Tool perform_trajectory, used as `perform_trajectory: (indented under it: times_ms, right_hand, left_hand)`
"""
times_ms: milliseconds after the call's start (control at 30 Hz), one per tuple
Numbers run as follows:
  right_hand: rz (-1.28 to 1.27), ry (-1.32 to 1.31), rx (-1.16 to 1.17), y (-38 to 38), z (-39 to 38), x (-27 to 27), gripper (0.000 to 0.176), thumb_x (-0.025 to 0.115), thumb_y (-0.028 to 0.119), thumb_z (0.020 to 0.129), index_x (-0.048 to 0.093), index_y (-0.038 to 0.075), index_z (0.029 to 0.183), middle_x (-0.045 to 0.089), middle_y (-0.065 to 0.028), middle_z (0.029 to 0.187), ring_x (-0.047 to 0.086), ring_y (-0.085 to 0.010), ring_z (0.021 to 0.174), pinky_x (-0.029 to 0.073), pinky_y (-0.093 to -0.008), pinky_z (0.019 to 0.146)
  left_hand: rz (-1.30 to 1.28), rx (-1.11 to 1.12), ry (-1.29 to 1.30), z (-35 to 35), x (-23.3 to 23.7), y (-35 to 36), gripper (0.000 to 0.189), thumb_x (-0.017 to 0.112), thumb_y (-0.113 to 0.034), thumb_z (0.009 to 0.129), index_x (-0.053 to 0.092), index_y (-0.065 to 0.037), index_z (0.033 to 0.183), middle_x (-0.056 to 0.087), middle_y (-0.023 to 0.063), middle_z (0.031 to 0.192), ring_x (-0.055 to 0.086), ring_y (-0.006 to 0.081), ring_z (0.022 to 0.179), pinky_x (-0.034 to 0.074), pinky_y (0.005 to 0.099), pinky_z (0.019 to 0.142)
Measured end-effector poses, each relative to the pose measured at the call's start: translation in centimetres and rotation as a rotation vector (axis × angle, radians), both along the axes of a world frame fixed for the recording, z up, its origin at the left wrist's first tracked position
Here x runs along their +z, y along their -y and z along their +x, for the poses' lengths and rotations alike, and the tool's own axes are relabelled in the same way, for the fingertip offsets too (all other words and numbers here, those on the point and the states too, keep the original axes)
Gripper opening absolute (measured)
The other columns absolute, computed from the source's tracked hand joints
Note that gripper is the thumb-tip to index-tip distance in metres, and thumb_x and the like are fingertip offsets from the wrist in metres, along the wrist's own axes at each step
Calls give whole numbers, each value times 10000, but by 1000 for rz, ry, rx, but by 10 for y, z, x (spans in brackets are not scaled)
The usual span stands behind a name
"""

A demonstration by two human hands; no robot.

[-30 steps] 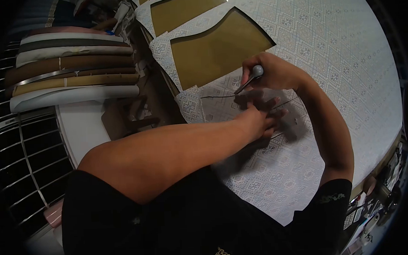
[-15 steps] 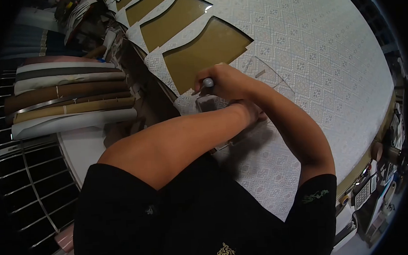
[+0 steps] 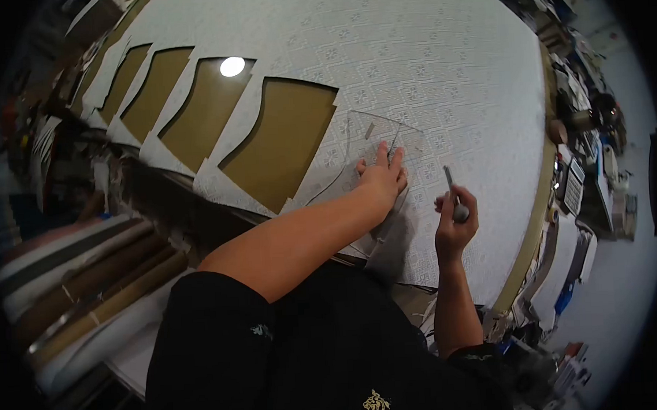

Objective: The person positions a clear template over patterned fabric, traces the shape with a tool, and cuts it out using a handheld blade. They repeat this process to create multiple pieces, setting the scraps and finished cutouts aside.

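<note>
My right hand (image 3: 456,230) closed around the grey-knobbed tool (image 3: 461,213), now drawn clear of my left hand (image 3: 382,179), its fingers parted on what looks like a clear template (image 3: 361,136), see-through, thin-edged, flat on the patterned fabric (image 3: 452,104), beside brown cut-out gaps (image 3: 285,133).

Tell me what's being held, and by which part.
The right hand holds a slim tool near its rounded end; the left hand lies on a clear sheet.

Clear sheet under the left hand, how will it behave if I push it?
The clear sheet looks fairly stiff, given its crisp outline. It would probably slide rather than tip, since it lies flat on the patterned material.
</note>
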State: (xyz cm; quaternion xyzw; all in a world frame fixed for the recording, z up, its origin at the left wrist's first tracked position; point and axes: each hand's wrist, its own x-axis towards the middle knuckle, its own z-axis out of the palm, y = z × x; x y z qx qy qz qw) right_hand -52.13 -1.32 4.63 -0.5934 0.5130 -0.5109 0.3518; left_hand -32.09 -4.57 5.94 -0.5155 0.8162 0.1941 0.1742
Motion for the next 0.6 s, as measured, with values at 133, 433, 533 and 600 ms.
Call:
perform_trajectory:
  times_ms: [133, 433, 533, 600]
  right_hand:
    - [66, -190, -245, -78, -14, -9, 150, 684, -31, 986, 639, 16, 1121, 615, -33, 934, 564, -97, 753, 490, -250, 696]
    - [65, -426, -301, -172, 43, 15, 181, 674, -11, 984, 621, 25, 1154, 627, -44, 956, 593, -109, 805, 500, -271, 758]
    - [-87, -569, -258, -179, 42, 11, 202, 681, 2, 995, 629, 25, 1189, 650, -67, 985, 622, -111, 826, 527, -267, 743]
    - [79, -398, -305, -184, 41, 8, 204, 700, -18, 970, 667, 6, 1170, 704, -143, 1025, 681, -225, 842, 549, -330, 784]
  left_hand:
    - [29, -57, -49, 9, 5, 2, 716, 645, -186, 992, 351, -83, 1636, 81, 221, 1773, 147, 551, 1588, 467, 725, 1059]
    - [1, -187, 66, 8, 2, 9, 1196, 905, -340, 790, 175, -102, 1706, 27, 268, 1767, 184, 597, 1553, 568, 628, 958]
    - [30, -164, -65, 22, 15, 7, 1424, 1071, -226, 479, 285, -52, 1655, 109, 293, 1746, 178, 598, 1560, 467, 621, 1145]
    - [-18, -218, -43, 28, 9, 9, 1498, 1085, -248, 408, 281, -58, 1658, 127, 297, 1741, 201, 592, 1555, 465, 574, 1164]
